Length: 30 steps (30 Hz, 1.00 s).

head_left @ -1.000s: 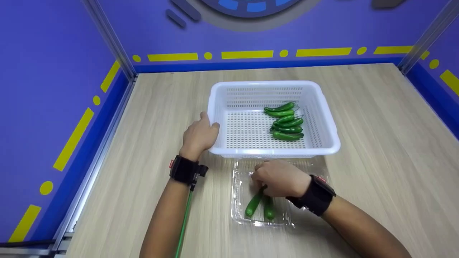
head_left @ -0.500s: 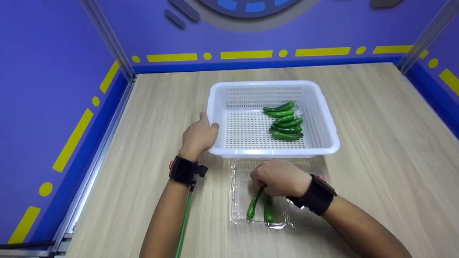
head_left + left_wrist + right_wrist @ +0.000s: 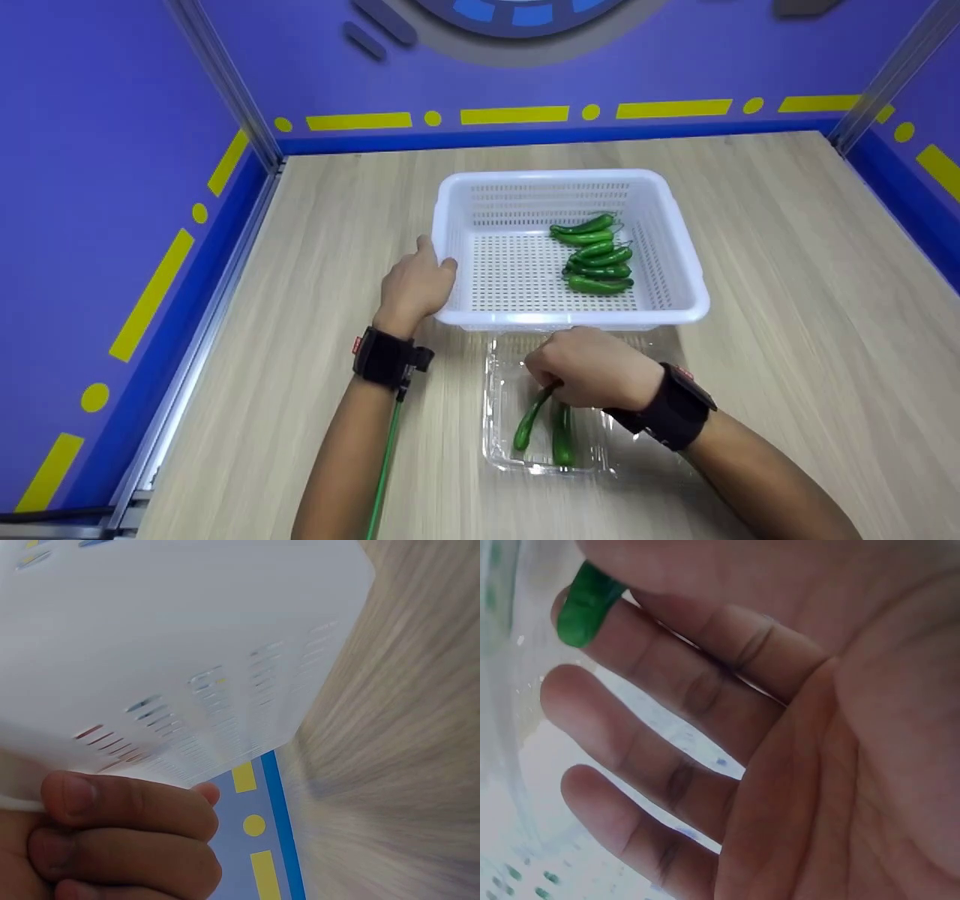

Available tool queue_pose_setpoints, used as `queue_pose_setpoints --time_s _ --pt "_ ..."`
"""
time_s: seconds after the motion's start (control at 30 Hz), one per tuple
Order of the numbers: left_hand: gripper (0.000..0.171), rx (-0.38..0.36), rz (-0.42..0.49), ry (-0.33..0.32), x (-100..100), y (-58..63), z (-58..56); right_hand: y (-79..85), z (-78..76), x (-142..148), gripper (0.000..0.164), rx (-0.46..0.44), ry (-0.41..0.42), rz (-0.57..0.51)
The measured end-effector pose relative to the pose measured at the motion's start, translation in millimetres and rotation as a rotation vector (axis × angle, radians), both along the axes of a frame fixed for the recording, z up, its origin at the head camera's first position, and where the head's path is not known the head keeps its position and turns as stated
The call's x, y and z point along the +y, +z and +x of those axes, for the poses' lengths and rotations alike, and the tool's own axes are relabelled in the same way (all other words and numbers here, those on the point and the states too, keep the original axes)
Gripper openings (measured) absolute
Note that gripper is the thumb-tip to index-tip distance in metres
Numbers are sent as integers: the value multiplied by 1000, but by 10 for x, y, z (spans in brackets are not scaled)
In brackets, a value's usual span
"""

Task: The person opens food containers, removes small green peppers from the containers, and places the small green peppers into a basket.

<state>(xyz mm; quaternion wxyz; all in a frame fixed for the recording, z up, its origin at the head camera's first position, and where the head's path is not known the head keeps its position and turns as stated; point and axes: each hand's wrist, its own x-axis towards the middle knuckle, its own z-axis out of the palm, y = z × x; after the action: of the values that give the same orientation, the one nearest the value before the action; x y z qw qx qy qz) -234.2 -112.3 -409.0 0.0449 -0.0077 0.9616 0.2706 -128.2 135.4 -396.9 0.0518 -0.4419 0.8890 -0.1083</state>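
In the head view my left hand (image 3: 417, 283) holds the left rim of a white plastic basket (image 3: 517, 318); the left wrist view shows curled fingers (image 3: 142, 810) under the rim beside its slotted wall. Several green chili peppers (image 3: 598, 285) lie in a column on the right of the basket floor. In front of it, my right hand (image 3: 596, 369) is over a clear plastic box (image 3: 491, 420). Thumb and fingers pinch a green chili pepper (image 3: 527, 426), whose end (image 3: 583, 615) shows in the right wrist view. Another chili pepper (image 3: 562, 442) lies beside it, its upper part hidden by the hand.
The light wood table (image 3: 787, 300) reaches back to a blue panel (image 3: 450, 75) with yellow dashes. Another blue panel (image 3: 97, 225) stands at the left. A green cable (image 3: 387, 457) runs along the left forearm.
My right hand and wrist have shifted slightly to the right. The pinched chili pepper has swung a little, its lower end now farther from the other pepper. The left hand and basket stay put.
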Motion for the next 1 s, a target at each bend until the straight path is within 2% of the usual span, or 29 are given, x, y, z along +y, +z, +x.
queue_pose_setpoints --time_s 0.3,0.57,1.0 --pt "62 -9 -6 -1 2 16 3 138 79 48 30 11 -13 -13" --pt "57 -7 -2 -3 -6 0 1 250 137 97 29 67 -1 -43" --pt "57 -16 1 -7 1 19 6 399 185 140 26 128 28 -78"
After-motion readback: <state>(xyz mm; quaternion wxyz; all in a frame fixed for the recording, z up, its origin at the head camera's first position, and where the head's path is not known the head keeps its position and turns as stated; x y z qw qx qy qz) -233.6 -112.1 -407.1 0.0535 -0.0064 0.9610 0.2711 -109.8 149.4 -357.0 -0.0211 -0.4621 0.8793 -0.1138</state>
